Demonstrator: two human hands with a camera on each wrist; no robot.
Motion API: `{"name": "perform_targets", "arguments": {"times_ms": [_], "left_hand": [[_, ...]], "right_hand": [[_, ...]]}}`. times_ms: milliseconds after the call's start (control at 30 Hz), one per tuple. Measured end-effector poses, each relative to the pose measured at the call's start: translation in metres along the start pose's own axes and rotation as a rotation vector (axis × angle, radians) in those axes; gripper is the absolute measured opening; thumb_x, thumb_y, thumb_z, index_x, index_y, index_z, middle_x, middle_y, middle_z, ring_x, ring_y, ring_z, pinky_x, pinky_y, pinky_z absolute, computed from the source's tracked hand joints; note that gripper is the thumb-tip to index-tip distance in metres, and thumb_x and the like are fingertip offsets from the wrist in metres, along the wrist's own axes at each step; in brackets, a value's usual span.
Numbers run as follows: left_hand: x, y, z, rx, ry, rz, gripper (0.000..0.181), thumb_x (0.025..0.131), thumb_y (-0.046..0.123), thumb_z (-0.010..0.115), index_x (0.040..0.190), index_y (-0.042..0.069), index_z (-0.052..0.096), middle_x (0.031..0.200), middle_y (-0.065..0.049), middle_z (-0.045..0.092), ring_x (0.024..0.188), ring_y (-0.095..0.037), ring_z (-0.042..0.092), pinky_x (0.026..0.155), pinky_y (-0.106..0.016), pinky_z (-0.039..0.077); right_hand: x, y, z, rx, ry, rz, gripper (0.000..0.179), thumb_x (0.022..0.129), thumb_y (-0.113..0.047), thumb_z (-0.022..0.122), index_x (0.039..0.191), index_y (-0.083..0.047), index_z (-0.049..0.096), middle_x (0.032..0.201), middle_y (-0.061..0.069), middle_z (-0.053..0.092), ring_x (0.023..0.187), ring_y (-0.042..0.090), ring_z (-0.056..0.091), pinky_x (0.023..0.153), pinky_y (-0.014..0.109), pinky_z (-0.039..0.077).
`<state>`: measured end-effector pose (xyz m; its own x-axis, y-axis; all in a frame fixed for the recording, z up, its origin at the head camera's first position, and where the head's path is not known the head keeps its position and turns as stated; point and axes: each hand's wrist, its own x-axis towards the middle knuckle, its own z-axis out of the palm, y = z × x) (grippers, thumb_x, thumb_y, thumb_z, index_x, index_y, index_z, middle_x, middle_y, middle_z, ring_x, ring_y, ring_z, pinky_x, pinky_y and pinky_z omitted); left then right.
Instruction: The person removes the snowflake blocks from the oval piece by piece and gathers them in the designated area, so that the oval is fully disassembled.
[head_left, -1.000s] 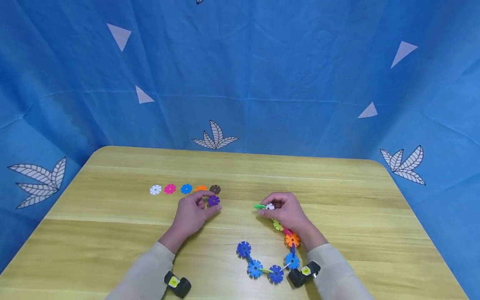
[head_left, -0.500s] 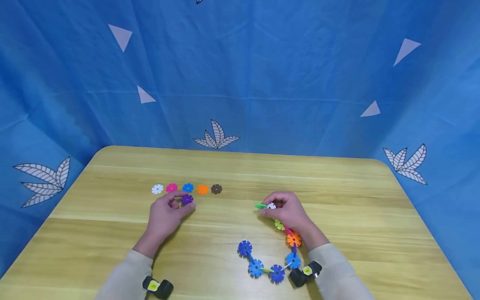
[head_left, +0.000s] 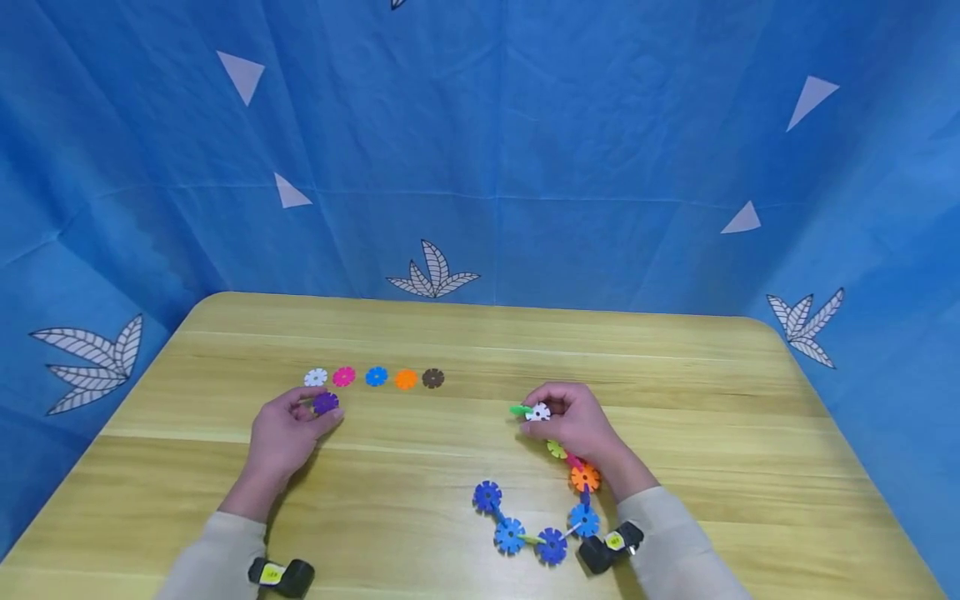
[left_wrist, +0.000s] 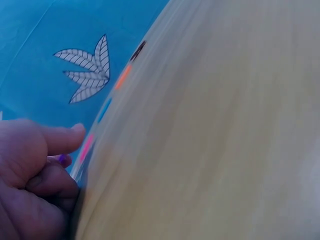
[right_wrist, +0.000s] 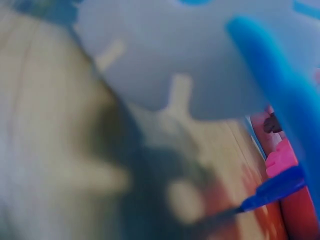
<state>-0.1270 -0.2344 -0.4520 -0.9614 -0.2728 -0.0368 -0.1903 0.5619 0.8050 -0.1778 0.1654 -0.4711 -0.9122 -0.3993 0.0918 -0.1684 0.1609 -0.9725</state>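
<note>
My left hand [head_left: 285, 433], on the left side of the table, grips a purple notched disc [head_left: 326, 403] between thumb and fingers. In the left wrist view only a sliver of that purple disc [left_wrist: 62, 159] shows behind the fingers. To the right, my right hand [head_left: 573, 421] pinches the white notched disc [head_left: 537, 412] at the upper end of a chain of interlocked discs. A green disc [head_left: 521, 410] sticks out edge-on from that white one. Yellow, pink and orange discs [head_left: 585, 477] follow below, and the chain curves round to a dark blue disc [head_left: 487, 496] at its other end.
A row of loose discs lies beyond my left hand: white [head_left: 316, 377], pink [head_left: 344, 377], blue [head_left: 377, 377], orange [head_left: 406, 379] and brown [head_left: 432, 378]. The wooden table [head_left: 420, 467] ends at a blue patterned cloth [head_left: 495, 150] behind.
Holding the purple disc, my left hand has travelled left along the row, from below the brown disc to below the white one. My right hand and the chain stay nearly in place.
</note>
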Motion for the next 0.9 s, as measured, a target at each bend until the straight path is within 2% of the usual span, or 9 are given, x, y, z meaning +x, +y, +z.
{"name": "perform_targets", "arguments": {"times_ms": [167,333,500,733,900], "left_hand": [[0.001,-0.003,-0.010,0.015,0.005,-0.051,0.048,0.087,0.019,0.079,0.128,0.001,0.063,0.073,-0.003,0.052,0.062,-0.018,0.045,0.057,-0.031,0.038],[0.001,-0.004,-0.015,0.038,0.026,-0.096,0.049,0.088,0.017,0.077,0.131,-0.001,0.061,0.076,-0.005,0.054,0.068,-0.021,0.048,0.061,-0.033,0.039],[0.001,-0.004,-0.017,0.033,0.020,-0.144,0.052,0.090,0.017,0.075,0.136,-0.002,0.057,0.076,-0.004,0.052,0.069,-0.021,0.047,0.061,-0.033,0.038],[0.005,-0.004,-0.018,0.023,-0.001,-0.172,0.057,0.090,0.018,0.075,0.140,-0.002,0.054,0.076,-0.005,0.053,0.063,-0.020,0.047,0.055,-0.032,0.039],[0.003,-0.004,-0.018,0.008,0.021,-0.212,0.052,0.091,0.018,0.073,0.137,0.000,0.057,0.080,-0.007,0.055,0.065,-0.021,0.049,0.053,-0.031,0.041]], "right_hand": [[0.000,0.000,0.000,-0.035,-0.001,0.017,0.023,0.076,0.002,0.083,0.096,-0.003,0.073,0.079,0.013,0.064,0.058,0.014,0.046,0.052,0.025,0.043],[-0.001,0.000,0.001,-0.020,-0.005,0.018,0.022,0.077,0.002,0.083,0.097,-0.001,0.073,0.081,0.013,0.065,0.060,0.014,0.050,0.054,0.026,0.047],[-0.002,-0.002,0.001,-0.006,-0.004,0.031,0.023,0.077,0.003,0.083,0.097,0.000,0.072,0.084,0.013,0.066,0.064,0.015,0.055,0.057,0.027,0.049],[-0.002,-0.003,0.001,-0.026,0.011,0.053,0.024,0.076,0.003,0.083,0.097,-0.002,0.073,0.084,0.012,0.067,0.064,0.015,0.054,0.057,0.026,0.048],[-0.001,-0.003,0.001,-0.042,0.019,0.062,0.023,0.076,0.001,0.084,0.097,-0.003,0.073,0.084,0.011,0.067,0.065,0.017,0.055,0.058,0.027,0.048]]}}
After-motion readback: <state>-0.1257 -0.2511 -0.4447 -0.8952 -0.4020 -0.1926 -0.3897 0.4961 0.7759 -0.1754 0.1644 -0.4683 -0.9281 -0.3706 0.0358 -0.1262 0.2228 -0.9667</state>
